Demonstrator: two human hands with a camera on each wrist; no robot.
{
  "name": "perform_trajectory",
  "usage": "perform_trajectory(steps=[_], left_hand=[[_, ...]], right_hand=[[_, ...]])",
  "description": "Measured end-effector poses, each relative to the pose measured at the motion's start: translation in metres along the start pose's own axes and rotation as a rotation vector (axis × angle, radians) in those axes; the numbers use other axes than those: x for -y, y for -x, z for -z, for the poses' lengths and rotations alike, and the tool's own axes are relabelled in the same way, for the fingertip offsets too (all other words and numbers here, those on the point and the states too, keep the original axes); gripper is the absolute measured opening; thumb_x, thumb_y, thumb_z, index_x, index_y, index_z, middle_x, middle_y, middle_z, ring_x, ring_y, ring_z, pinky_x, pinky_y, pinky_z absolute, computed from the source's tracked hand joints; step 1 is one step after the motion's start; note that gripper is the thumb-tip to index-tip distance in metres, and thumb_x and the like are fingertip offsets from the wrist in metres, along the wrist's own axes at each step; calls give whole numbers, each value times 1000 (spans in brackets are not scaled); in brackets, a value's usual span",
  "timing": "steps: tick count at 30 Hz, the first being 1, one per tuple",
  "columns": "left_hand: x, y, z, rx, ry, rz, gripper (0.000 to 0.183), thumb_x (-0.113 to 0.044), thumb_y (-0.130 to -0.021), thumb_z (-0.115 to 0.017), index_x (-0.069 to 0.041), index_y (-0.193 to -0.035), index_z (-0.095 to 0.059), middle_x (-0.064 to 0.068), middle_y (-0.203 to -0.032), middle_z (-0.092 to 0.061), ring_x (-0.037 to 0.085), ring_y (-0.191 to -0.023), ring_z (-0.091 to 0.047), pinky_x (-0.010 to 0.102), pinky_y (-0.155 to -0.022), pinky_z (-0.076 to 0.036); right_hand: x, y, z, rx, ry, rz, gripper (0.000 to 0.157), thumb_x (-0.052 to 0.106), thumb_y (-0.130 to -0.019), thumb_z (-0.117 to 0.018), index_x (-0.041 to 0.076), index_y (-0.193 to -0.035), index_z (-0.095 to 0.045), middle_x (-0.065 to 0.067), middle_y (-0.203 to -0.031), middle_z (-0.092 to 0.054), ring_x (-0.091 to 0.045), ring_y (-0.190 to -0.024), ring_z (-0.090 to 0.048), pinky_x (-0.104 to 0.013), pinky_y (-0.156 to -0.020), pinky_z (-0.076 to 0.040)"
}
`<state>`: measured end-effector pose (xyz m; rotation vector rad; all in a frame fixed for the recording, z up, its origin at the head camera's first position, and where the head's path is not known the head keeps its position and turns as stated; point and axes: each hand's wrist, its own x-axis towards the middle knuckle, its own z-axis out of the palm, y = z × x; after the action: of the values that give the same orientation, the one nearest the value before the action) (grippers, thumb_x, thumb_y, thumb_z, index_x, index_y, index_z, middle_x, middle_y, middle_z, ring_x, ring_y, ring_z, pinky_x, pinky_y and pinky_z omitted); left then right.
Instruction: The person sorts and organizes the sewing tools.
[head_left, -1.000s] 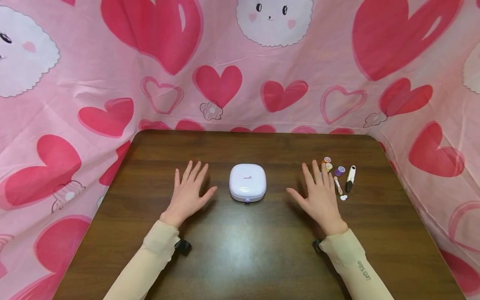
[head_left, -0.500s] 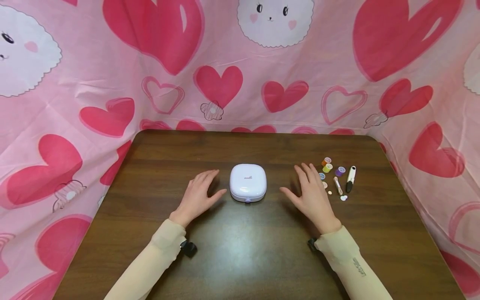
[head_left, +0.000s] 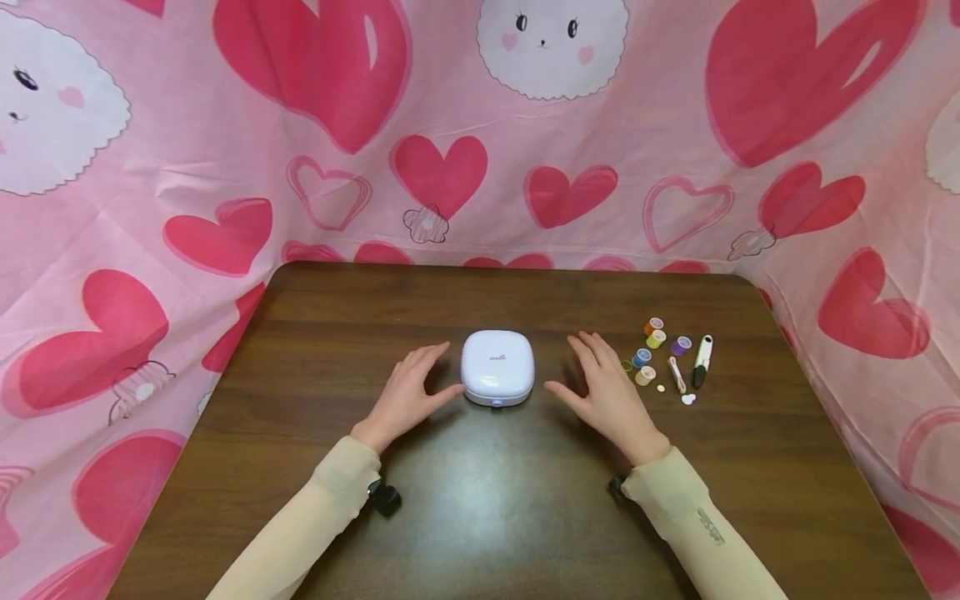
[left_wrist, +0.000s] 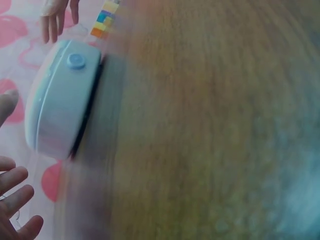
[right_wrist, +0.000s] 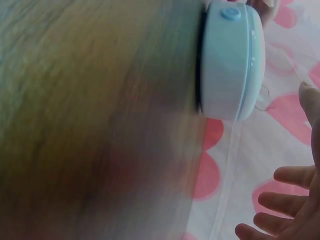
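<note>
A white, round-cornered case sits closed in the middle of the table, small dark lettering on its lid. Its front carries a round button, plain in the left wrist view. To the left of the case, my left hand has its thumb and fingers spread, the thumb tip right at the case's side. On the other side, my right hand is likewise spread, a small gap between its thumb and the case. Neither hand holds anything.
Right of my right hand lie thread spools in orange, yellow, purple, blue and cream. Beside them are a small banded bundle, white buttons and a white-and-black tool. A pink heart-print cloth hangs behind the table.
Both hands have moved inward toward the case from either side, their fingers a little less stretched. The spools beside the right hand have come into fuller view. The case stays in place.
</note>
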<state>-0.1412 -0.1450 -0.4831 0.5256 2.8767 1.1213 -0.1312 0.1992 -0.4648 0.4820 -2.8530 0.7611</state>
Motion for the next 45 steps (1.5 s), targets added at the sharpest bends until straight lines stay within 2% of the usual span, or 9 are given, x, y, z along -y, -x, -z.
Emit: perform_trajectory(steps=[4, 7, 15, 21, 25, 31, 35, 40, 45], left_hand=[[1, -3, -4, 25, 40, 9, 87, -53, -90, -79, -11, -158, -44, 12, -154, -50, 33, -143, -44, 66, -118, -29], [1, -5, -7, 44, 102, 28, 94, -51, -87, -82, -12, -160, -40, 12, -156, -47, 32, -145, -43, 59, -119, -34], [4, -10, -10, 94, 258, 43, 102, -40, -83, -89, -10, -163, -33, 12, -159, -42, 29, -144, -44, 48, -114, -44], [5, -16, -14, 117, 322, 36, 111, -30, -81, -93, -7, -165, -24, 14, -166, -30, 30, -148, -39, 45, -114, -44], [3, -20, -16, 146, 325, 38, 119, -29, -78, -94, -7, -166, -17, 15, -168, -26, 32, -149, -38, 44, -115, -42], [3, -27, -19, 210, 317, 57, 128, -36, -76, -95, -12, -168, -10, 10, -173, -17, 31, -149, -40, 44, -116, -40], [5, -31, -22, 243, 279, 40, 131, -42, -76, -94, -10, -168, -6, 11, -174, -13, 31, -153, -33, 49, -120, -35], [6, -35, -25, 252, 251, 21, 134, -42, -75, -95, -8, -168, -4, 11, -174, -10, 30, -158, -18, 54, -124, -24], [5, -37, -28, 252, 257, 31, 132, -39, -75, -95, -7, -168, -6, 15, -173, -14, 32, -157, -21, 54, -124, -25]], right_hand=[[1, -3, -4, 22, 5, 18, 89, 57, -90, -76, 3, -154, -45, -23, -159, -41, -43, -152, -31, -63, -117, -33], [2, -5, -7, 40, -4, 21, 89, 57, -90, -76, 3, -154, -45, -23, -159, -41, -42, -151, -32, -63, -117, -34], [9, -12, -11, 92, -46, 44, 88, 54, -92, -76, 5, -156, -43, -21, -161, -40, -40, -152, -32, -62, -117, -34], [11, -19, -14, 134, -96, 62, 90, 58, -91, -74, 8, -158, -41, -17, -162, -40, -38, -152, -31, -61, -118, -32], [12, -26, -17, 172, -129, 65, 93, 58, -90, -76, 10, -160, -39, -16, -164, -36, -37, -153, -29, -61, -118, -33], [15, -35, -21, 240, -172, 80, 100, 58, -87, -79, 9, -162, -34, -16, -167, -30, -37, -153, -30, -61, -117, -34], [18, -42, -24, 293, -201, 116, 104, 55, -86, -82, 7, -163, -31, -16, -169, -26, -37, -153, -30, -59, -118, -35], [18, -49, -29, 354, -239, 156, 110, 52, -85, -84, 6, -165, -25, -17, -170, -22, -35, -154, -29, -55, -119, -35], [17, -54, -31, 396, -271, 176, 110, 49, -87, -84, 5, -166, -20, -19, -171, -18, -37, -154, -28, -55, -118, -35]])
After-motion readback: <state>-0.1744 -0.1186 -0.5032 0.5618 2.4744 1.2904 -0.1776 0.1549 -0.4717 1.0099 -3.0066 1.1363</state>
